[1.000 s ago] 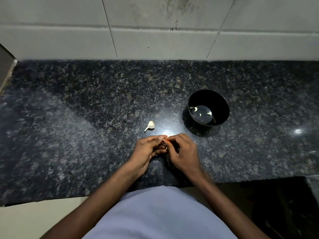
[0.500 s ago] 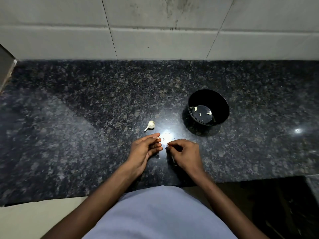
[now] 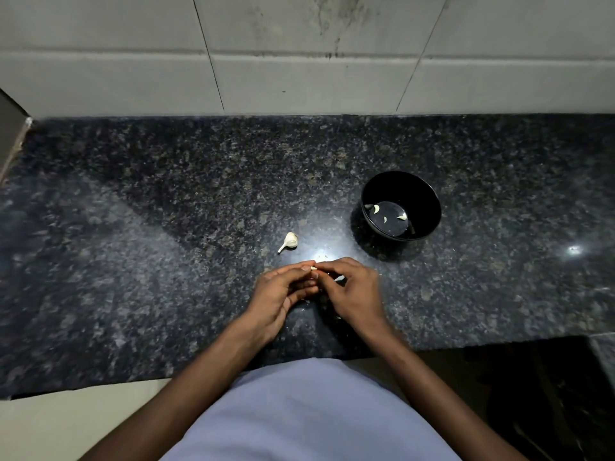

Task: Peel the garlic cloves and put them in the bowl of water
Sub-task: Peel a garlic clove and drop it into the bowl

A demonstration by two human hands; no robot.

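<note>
My left hand (image 3: 283, 291) and my right hand (image 3: 352, 287) meet over the front middle of the dark granite counter (image 3: 166, 227). Between their fingertips I pinch a small garlic clove (image 3: 313, 268), of which only a pale tip shows. A white scrap of peel (image 3: 339, 278) shows by my right fingers. A partial garlic bulb with a stem (image 3: 289, 241) lies on the counter just beyond my left hand. The black bowl (image 3: 429, 201) stands to the right of it, with water and a few peeled cloves (image 3: 376, 208) inside.
A tiled wall (image 3: 299, 61) rises behind the counter. The counter's front edge runs just below my wrists, with my light shirt (image 3: 309, 410) under it. A dark opening lies at the lower right.
My hands had parted half a second ago; now they have come back together, with fingertips meeting on the clove. The bulb and bowl have not moved.
</note>
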